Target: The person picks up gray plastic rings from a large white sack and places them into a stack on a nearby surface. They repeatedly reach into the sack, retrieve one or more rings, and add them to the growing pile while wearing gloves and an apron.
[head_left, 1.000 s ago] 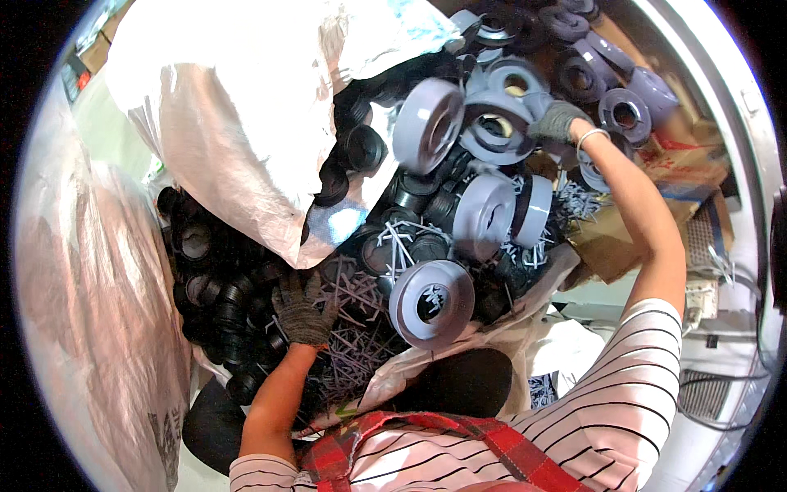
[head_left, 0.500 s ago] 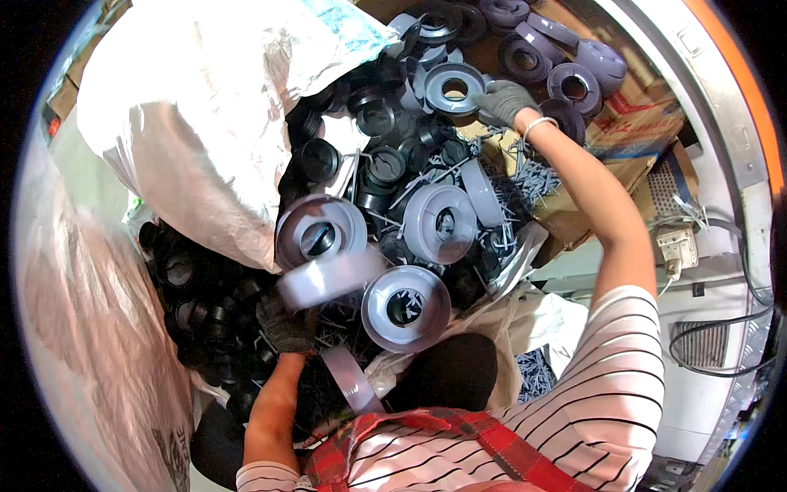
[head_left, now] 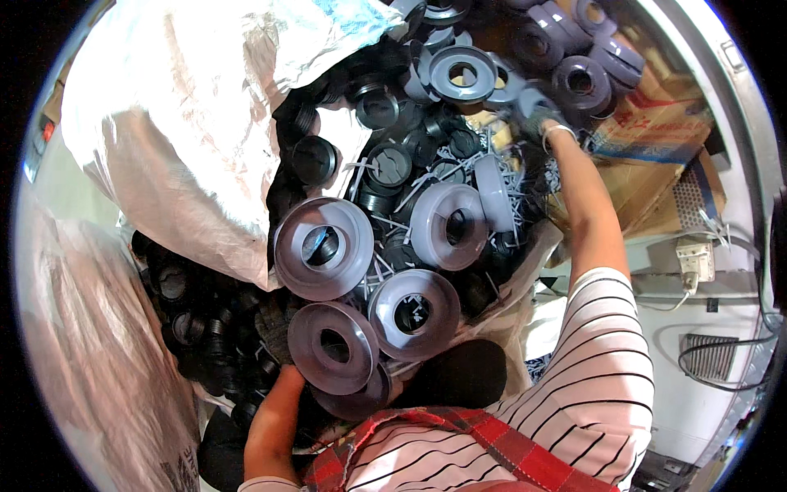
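My right hand (head_left: 537, 123), in a dark glove and smeared by motion, is at the far right with a blurred grey plastic ring (head_left: 531, 102) at its fingers. My left hand (head_left: 277, 330), also gloved, is against the left side of a flanged grey plastic ring (head_left: 305, 361); its fingers are dark and partly hidden, so I cannot tell its grip. Below that ring another grey ring (head_left: 373, 395) is half covered. Around them lie more grey rings: one upper left (head_left: 287, 262), one right (head_left: 426, 238), one lower (head_left: 438, 328), and one on edge (head_left: 492, 193).
Black round plastic caps (head_left: 389, 164) and thin grey sticks are heaped underneath. A large white sack (head_left: 180, 148) bulges at the left. More grey rings (head_left: 580, 86) lie in the far right corner beside a cardboard box (head_left: 656, 131). A power socket with cables (head_left: 695, 261) is at the right.
My right hand has drawn back rightward from the far rings with a grey ring at its fingers. The blurred ring near my left hand has come down onto the nearer pile.
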Demonstrator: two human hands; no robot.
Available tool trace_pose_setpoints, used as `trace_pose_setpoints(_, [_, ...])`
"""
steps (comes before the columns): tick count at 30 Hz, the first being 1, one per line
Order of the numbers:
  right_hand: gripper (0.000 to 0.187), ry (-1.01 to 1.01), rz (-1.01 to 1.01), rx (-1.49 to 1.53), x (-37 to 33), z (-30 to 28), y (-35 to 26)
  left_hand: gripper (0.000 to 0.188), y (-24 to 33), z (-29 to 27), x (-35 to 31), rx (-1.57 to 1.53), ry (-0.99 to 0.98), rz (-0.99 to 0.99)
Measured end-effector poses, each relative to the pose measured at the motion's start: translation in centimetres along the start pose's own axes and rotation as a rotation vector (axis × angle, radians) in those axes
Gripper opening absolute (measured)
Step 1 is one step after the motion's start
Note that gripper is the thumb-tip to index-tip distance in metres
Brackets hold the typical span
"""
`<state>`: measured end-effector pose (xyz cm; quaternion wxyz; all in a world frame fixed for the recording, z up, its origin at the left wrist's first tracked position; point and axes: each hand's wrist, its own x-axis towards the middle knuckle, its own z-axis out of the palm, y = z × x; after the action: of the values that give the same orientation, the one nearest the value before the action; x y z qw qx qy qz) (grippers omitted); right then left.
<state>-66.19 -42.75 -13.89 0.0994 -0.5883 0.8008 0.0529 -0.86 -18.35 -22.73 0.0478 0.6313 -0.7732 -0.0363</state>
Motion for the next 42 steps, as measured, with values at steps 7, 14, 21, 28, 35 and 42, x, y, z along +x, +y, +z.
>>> trace_pose_setpoints(7, [0.022,-0.302,-1.23,-0.366,-10.0,-2.4,-19.4,0.05,0.3,0.0,0.0,0.013,0.012,0.0])
trace_pose_setpoints(14, [0.038,-0.799,-0.819,0.484,-20.9,-10.5,-26.6,0.05,0.0,0.8,0.0,0.035,0.005,-0.036])
trace_pose_setpoints(21, [0.067,0.168,-0.063,-0.107,-1.4,-7.4,-15.8,0.051,0.0,0.9,-0.1,0.024,0.005,-0.016])
trace_pose_setpoints(28, [0.098,0.386,0.333,0.379,9.0,-3.3,-9.4,0.051,-0.3,1.2,-0.7,0.005,-0.021,-0.021])
trace_pose_setpoints(35, [0.084,0.011,0.282,0.568,11.0,-2.6,-9.8,0.051,-0.3,1.9,-1.0,-0.023,-0.037,-0.025])
trace_pose_setpoints(42, [0.027,-0.101,0.102,1.062,9.1,-0.3,-6.4,0.051,-0.5,1.9,-0.6,-0.022,-0.024,-0.008])
